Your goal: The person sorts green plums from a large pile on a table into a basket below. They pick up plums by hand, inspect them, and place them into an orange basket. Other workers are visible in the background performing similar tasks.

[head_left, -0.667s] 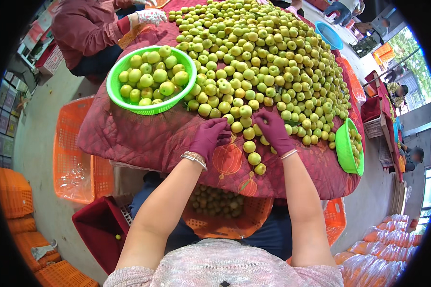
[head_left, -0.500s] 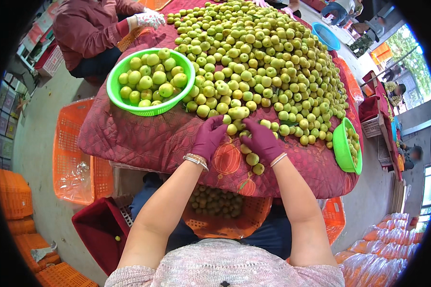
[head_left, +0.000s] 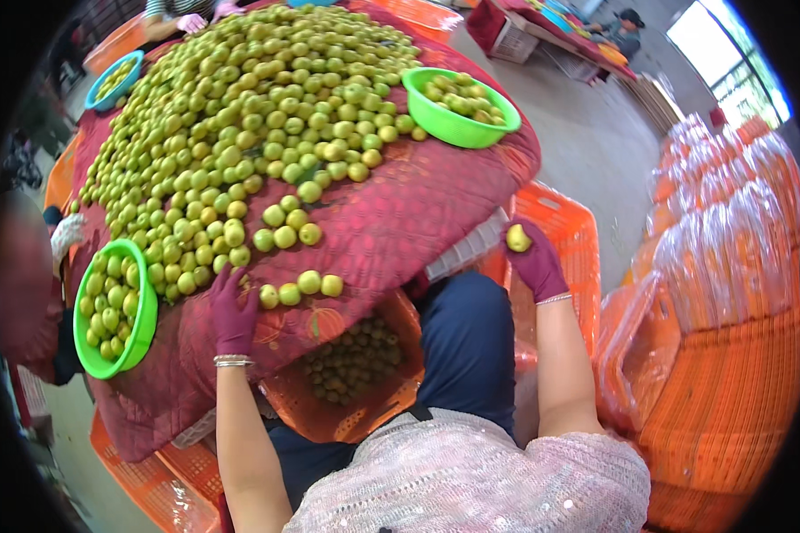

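A big heap of small green-yellow fruits (head_left: 240, 115) covers a table draped in a dark red patterned cloth (head_left: 391, 240). My left hand (head_left: 233, 306), in a purple glove, rests flat on the cloth beside three fruits (head_left: 298, 289) at the table's near edge. Off the table to the right, my right hand (head_left: 533, 258), also gloved in purple, is shut on one yellowish fruit (head_left: 518, 237) and holds it over an orange plastic crate (head_left: 560, 231). Below the table edge, between my knees, an orange crate (head_left: 356, 373) holds several darker fruits.
A green bowl (head_left: 111, 306) of fruits sits at the left, another green bowl (head_left: 460, 111) at the far right, a blue bowl (head_left: 114, 78) at the far left. Other people's gloved hands (head_left: 191, 22) work at the far side. Stacked orange crates (head_left: 729, 355) stand on the right.
The view has swung right. My right hand left the heap with one fruit and moved out over the crate on the right. My left hand stays on the cloth.
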A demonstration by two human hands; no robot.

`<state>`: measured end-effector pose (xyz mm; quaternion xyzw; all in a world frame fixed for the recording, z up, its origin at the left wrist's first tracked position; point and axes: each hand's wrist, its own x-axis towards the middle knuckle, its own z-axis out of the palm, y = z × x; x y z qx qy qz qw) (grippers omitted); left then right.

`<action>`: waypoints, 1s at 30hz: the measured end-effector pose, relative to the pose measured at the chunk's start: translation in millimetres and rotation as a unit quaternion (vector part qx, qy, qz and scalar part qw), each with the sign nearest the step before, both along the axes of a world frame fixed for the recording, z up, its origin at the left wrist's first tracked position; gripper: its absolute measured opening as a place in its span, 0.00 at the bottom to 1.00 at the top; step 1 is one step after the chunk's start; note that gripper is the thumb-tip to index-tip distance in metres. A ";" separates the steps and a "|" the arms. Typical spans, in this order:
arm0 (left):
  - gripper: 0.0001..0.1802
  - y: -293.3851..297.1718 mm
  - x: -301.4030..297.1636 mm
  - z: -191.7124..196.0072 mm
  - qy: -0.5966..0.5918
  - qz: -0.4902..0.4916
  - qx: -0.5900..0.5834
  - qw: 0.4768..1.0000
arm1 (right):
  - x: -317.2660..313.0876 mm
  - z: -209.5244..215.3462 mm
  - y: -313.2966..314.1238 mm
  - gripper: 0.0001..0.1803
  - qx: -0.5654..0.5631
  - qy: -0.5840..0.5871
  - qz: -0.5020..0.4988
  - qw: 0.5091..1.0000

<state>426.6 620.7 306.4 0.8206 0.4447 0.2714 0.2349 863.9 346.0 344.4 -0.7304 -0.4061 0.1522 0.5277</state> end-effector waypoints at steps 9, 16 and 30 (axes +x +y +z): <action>0.22 -0.3 -34.0 -14.0 -0.109 0.018 -0.077 0.991 | 59.1 -207.6 -166.0 0.24 -0.485 -0.195 -0.060 0.851; 0.25 17.0 -49.4 -13.7 -0.528 0.136 -0.379 0.747 | 94.5 -263.4 -159.0 0.20 -0.475 -0.082 -0.191 0.855; 0.31 77.2 -16.1 -12.7 -0.638 0.232 -0.473 0.561 | -133.2 28.2 224.6 0.22 0.007 0.111 0.180 0.977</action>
